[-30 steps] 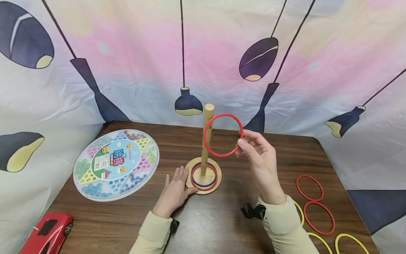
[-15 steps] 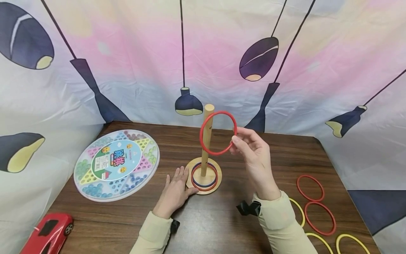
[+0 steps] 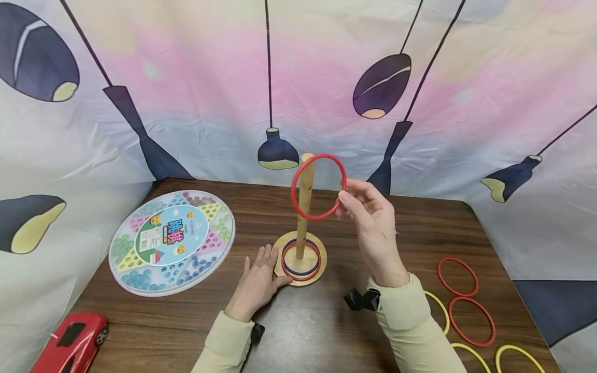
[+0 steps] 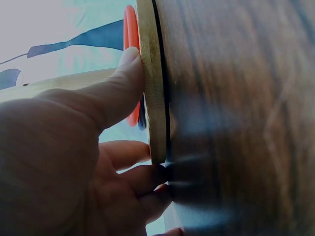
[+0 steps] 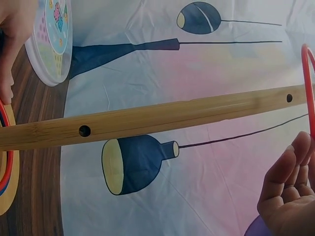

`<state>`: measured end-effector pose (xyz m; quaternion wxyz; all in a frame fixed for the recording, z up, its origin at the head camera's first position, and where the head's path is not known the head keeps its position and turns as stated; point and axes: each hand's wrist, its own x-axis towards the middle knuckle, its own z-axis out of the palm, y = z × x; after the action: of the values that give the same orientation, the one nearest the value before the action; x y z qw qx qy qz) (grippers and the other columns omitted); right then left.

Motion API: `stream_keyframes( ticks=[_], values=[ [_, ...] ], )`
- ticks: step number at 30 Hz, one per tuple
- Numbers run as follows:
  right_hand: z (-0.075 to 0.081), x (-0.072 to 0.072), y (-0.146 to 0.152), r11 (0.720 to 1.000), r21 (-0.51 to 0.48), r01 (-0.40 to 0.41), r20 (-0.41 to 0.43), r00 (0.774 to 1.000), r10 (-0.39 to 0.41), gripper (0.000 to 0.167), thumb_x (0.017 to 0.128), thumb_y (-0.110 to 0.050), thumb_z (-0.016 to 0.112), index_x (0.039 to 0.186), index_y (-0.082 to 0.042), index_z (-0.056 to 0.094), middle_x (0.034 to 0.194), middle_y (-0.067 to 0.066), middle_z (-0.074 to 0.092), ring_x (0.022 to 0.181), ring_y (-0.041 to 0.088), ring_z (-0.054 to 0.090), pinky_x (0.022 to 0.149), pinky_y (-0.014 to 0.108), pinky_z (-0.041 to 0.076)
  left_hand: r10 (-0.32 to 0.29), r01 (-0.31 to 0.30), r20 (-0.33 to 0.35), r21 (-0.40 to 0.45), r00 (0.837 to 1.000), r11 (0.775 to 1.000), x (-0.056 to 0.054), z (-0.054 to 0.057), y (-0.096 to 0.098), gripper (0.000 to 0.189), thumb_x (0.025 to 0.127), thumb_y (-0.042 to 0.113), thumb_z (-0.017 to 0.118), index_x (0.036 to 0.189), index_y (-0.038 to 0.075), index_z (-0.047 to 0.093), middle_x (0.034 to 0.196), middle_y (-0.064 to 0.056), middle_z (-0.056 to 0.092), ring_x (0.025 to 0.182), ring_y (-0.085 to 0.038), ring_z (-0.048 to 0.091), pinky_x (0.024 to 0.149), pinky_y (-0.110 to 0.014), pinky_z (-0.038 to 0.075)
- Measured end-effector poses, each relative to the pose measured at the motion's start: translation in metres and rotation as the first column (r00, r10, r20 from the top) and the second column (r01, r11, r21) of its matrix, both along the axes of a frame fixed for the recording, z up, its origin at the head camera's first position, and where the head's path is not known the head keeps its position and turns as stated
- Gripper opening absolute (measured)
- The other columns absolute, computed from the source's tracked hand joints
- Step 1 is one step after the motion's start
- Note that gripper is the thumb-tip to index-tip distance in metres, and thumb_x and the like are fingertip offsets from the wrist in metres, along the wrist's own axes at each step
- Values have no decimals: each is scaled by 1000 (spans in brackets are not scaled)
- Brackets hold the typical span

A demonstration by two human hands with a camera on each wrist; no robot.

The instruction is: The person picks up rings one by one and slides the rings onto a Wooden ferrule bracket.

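Note:
A red ring [image 3: 324,156] is pinched between the thumb and fingers of my right hand [image 3: 377,233], held up near the top of a wooden peg [image 3: 304,207]. In the head view the ring overlaps the upper peg. The peg stands upright on a round wooden base [image 3: 323,249], where red rings [image 4: 129,29] and a dark blue ring [image 3: 298,274] lie around its foot. My left hand [image 3: 255,286] rests at the base's left edge. In the left wrist view its thumb [image 4: 120,86] lies against the base beside the rings, and the other fingers reach along its rim.
At the left lies a round Chinese checkers set [image 3: 186,287] with a clear cover. A red toy car [image 3: 72,342] stands at the front left of the wooden table [image 3: 308,326]. Loose red rings [image 3: 493,324] and yellow rings [image 3: 519,347] lie at the right. A printed cloth [image 3: 210,77] hangs behind.
My right hand has moved the red ring left and upward, closer to the top of the peg. My left hand stays at the base.

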<state>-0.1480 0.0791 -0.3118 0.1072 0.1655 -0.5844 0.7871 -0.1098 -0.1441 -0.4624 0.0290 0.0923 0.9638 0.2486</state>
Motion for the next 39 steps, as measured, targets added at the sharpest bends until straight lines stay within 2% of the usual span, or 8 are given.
stream_keyframes(
  ticks=[5, 14, 21, 27, 33, 39],
  values=[
    [2, -2, -1, 1000, -11, 0, -2, 1000, 0, 19, 93, -3, 63, 112, -3, 66, 83, 9, 63, 65, 18, 59, 63, 30, 53, -1, 1, 5, 3, 1000, 1000, 0, 0, 0, 83, 88, 41, 68, 147, -7, 35, 151, -29, 30, 142, -40, 24, 110, -66, 17],
    [9, -8, -3, 999, 30, 13, -5, 1000, -13, 20, 93, -7, 65, 113, -3, 65, 84, 7, 64, 67, 17, 59, 63, 28, 52, -4, 4, 15, 8, 1000, 1000, 0, 0, -1, 82, 88, 41, 68, 147, -7, 35, 152, -28, 29, 143, -40, 23, 111, -65, 16],
    [2, -13, -4, 997, 75, 3, 26, 1000, -5, 23, 93, -5, 64, 115, 1, 64, 84, 6, 64, 68, 16, 59, 64, 27, 52, -3, 3, 10, 0, 1000, 1000, 0, 0, -1, 83, 89, 42, 67, 147, -7, 35, 151, -28, 30, 143, -40, 23, 110, -65, 17],
    [-11, -16, -2, 991, 135, 10, 90, 996, -22, 23, 93, -6, 65, 115, 0, 65, 82, 4, 63, 68, 16, 60, 65, 27, 53, -3, 3, 4, 1, 1000, 1000, -1, 1, 0, 82, 88, 41, 68, 146, -7, 36, 151, -29, 30, 142, -40, 24, 110, -66, 17],
    [-32, -17, 1, 981, 195, 12, 184, 982, -49, 22, 92, -8, 66, 113, -2, 66, 81, 4, 64, 67, 16, 61, 64, 28, 53, -3, 3, 0, -1, 1000, 1000, -1, 1, 1, 82, 88, 41, 68, 146, -7, 36, 150, -29, 31, 142, -40, 25, 110, -66, 17],
    [-60, -16, 7, 940, 340, -35, 280, 958, -65, 23, 93, -9, 66, 114, -3, 66, 81, 5, 66, 66, 18, 62, 64, 30, 54, 3, -3, 13, 2, 1000, 1000, -1, 0, 0, 83, 88, 42, 68, 147, -7, 35, 151, -28, 30, 143, -40, 23, 110, -65, 16]
  ],
)
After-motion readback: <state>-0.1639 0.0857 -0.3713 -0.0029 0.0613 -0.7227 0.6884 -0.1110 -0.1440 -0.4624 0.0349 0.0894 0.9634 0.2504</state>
